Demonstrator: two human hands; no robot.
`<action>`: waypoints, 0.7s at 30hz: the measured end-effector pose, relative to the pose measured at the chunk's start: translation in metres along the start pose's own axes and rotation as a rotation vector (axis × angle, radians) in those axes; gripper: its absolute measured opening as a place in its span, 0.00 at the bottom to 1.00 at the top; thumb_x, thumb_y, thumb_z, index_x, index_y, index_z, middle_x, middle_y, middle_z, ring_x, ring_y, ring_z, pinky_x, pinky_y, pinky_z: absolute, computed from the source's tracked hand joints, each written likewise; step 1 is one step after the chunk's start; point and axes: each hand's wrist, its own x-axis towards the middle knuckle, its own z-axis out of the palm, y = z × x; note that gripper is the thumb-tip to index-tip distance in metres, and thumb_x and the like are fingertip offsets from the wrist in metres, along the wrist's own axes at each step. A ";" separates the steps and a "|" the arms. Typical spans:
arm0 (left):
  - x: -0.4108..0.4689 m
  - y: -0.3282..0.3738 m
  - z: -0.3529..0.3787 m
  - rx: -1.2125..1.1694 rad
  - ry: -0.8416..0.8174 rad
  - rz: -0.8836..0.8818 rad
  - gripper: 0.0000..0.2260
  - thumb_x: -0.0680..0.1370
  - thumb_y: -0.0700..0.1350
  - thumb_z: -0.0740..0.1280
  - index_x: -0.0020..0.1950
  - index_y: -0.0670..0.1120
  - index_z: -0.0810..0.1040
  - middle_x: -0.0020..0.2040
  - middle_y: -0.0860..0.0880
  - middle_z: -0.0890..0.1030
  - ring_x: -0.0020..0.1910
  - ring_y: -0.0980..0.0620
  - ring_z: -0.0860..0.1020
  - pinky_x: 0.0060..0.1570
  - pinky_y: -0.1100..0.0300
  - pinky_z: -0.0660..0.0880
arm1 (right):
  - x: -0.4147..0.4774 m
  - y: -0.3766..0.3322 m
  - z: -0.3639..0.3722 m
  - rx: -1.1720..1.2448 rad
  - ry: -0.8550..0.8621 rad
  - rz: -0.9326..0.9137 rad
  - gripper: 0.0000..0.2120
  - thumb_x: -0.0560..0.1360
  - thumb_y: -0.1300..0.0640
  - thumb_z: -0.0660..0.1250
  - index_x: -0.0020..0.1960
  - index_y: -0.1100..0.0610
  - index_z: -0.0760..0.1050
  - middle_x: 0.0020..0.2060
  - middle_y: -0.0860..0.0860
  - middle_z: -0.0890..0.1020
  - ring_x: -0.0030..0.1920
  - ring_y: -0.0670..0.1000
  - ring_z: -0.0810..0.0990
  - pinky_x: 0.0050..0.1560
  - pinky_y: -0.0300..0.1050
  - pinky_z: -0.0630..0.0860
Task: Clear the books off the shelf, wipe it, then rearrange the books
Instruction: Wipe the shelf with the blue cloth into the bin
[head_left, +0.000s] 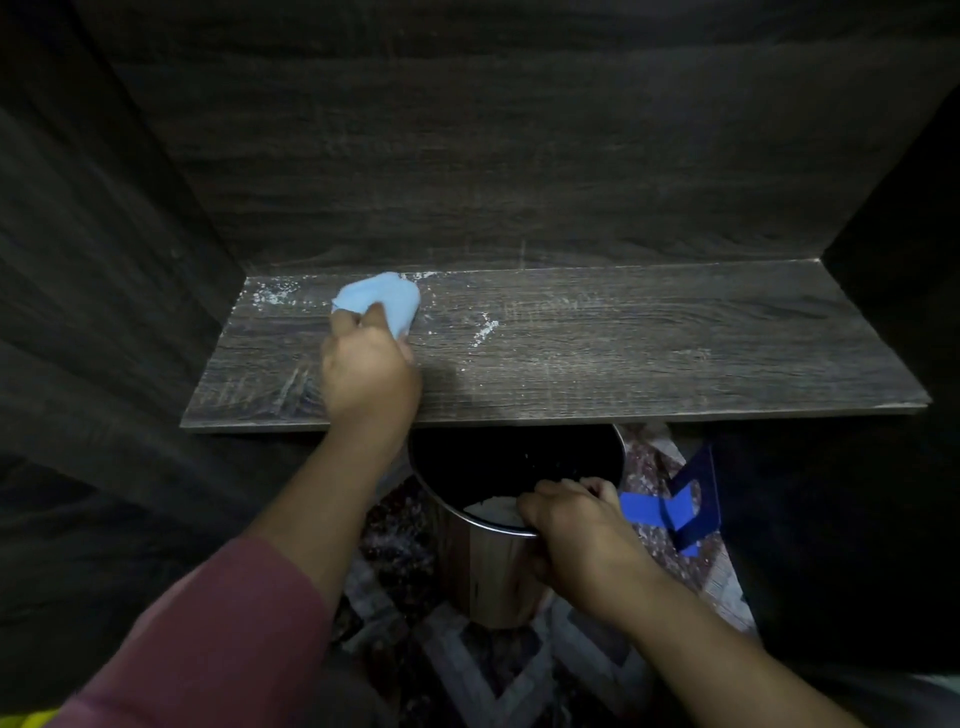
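Nearest to us is a maroon sleeve (208, 649) at the lower left, pushed up the left forearm and cut off by the frame edge. The arm reaches up and forward over the front edge of the dark wood-grain shelf (649, 358).

The shelf is boxed in by a back panel (519, 156) and a side wall at each end. Its front edge runs nearly straight across our view. To the right of the cloth the board lies bare as far as the right wall, apart from streaks of white dust (485, 330).

The left hand (369, 374) lies knuckles up, its fingers curled round a light blue cloth (387, 299) and pressing it to the board near the back left. The right hand (576, 519) is lower, fingers hooked over the near rim of a shiny metal bin (488, 582) and gripping it. The bin stands on a patterned floor (467, 670) just below the shelf edge.

The bin's far rim is hidden under the shelf. Its inside is dark, with something pale near the right hand that we cannot identify. A blue object (696, 499) beside the bin is hard to make out. Most of the left fingertips are buried in the cloth.
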 end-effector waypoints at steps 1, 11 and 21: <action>-0.006 0.007 0.002 -0.019 -0.008 0.041 0.19 0.80 0.48 0.63 0.70 0.44 0.71 0.65 0.39 0.70 0.58 0.38 0.73 0.56 0.48 0.70 | 0.000 -0.001 -0.002 0.000 -0.025 0.017 0.17 0.57 0.58 0.74 0.41 0.49 0.72 0.39 0.45 0.76 0.46 0.50 0.78 0.52 0.52 0.68; -0.042 0.046 0.016 -0.590 0.036 0.149 0.19 0.79 0.43 0.66 0.69 0.41 0.74 0.61 0.37 0.76 0.58 0.43 0.76 0.55 0.67 0.65 | 0.000 -0.003 -0.015 -0.057 -0.149 0.065 0.16 0.72 0.63 0.63 0.57 0.51 0.73 0.54 0.48 0.74 0.62 0.52 0.70 0.66 0.52 0.57; 0.004 0.010 0.022 -0.377 -0.103 0.471 0.19 0.76 0.35 0.68 0.66 0.45 0.78 0.64 0.45 0.75 0.63 0.46 0.73 0.67 0.62 0.65 | -0.004 0.004 -0.021 -0.021 -0.137 0.097 0.13 0.72 0.61 0.66 0.55 0.51 0.73 0.52 0.48 0.74 0.60 0.52 0.71 0.65 0.51 0.57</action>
